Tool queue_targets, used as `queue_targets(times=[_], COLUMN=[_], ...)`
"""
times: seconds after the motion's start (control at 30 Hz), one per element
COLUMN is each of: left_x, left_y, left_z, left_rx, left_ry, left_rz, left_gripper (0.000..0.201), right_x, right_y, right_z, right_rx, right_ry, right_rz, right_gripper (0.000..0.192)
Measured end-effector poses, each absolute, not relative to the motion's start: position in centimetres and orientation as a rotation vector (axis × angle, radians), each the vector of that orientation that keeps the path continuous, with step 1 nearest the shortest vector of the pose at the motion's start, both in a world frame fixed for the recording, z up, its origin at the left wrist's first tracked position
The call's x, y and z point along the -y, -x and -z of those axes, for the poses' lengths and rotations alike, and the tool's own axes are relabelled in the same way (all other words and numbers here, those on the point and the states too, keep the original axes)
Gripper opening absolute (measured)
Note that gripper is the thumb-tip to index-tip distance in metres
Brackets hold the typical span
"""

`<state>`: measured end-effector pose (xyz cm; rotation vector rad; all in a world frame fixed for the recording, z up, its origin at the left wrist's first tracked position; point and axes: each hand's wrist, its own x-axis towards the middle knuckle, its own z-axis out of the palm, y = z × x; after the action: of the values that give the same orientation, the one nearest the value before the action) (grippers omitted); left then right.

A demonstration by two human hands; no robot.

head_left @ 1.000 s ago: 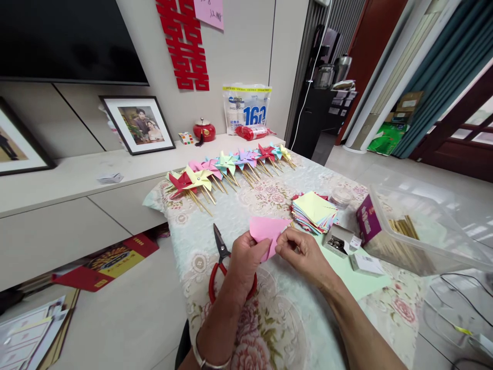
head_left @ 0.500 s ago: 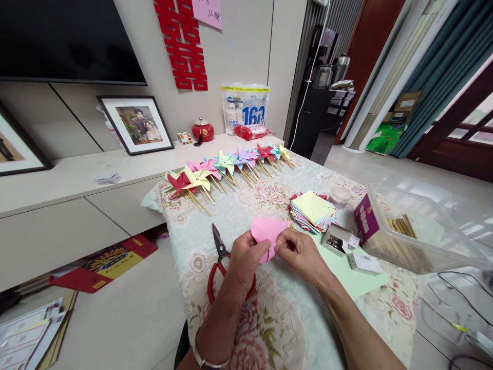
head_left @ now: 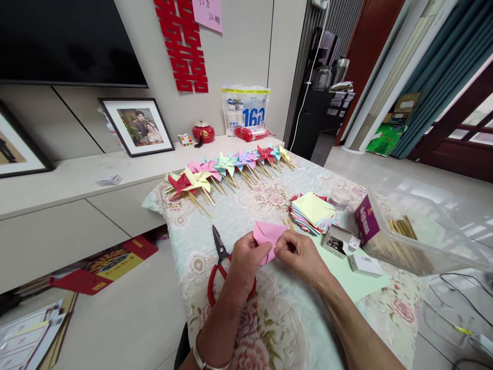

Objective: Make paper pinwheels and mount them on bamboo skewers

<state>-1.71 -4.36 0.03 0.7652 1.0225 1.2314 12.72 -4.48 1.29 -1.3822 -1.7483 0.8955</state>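
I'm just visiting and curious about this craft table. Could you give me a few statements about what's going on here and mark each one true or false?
1. Both hands pinch the pink paper. True.
2. The left hand holds the scissors. False: they lie on the tablecloth.
3. The pinwheels lie in a row along the table's far edge. True.
4. The paper stack sits inside the clear bin. False: it lies on the cloth beside it.

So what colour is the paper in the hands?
Pink paper, pinched by both hands, clearest in the head view.

Bare forearms, no sleeves, silver bangle (head_left: pixel 202 357) on left wrist
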Motion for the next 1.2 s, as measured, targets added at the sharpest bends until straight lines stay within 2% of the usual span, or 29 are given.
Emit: queue_targets(times=[0.8, 0.9, 1.0, 1.07, 1.2], left_x=[4.3, 4.3, 4.4, 4.4, 4.3], left_y=[1.9, 2.0, 2.1, 2.2, 2.7], left_z=[0.1, 0.2, 0.1, 0.0, -0.4], left_rx=[-1.062, -1.07, -1.057, -1.04, -1.036], left_ry=[-0.802, -0.804, -0.789, -0.792, -0.855], left_rz=[-1.158, -1.162, -1.145, -1.104, -0.991], left_gripper=[0.024, 0.025, 0.025, 0.022, 0.02], right_x=[4.4, 4.2, 3.7, 3.3, 3.4], right_y=[-13.0, -13.7, -14.6, -15.1, -15.1], right_z=[-1.1, -1.3, -1.3, -1.2, -1.2], right_rx=[1.595, 1.494, 1.25, 1.13, 1.128], right_ry=[1.343, 1.287, 1.218, 1.139, 0.998], right_rz=[-1.112, -1.148, -1.038, -1.03, -1.314], right_gripper=[0.013, 0.021, 0.023, 0.03, 0.052])
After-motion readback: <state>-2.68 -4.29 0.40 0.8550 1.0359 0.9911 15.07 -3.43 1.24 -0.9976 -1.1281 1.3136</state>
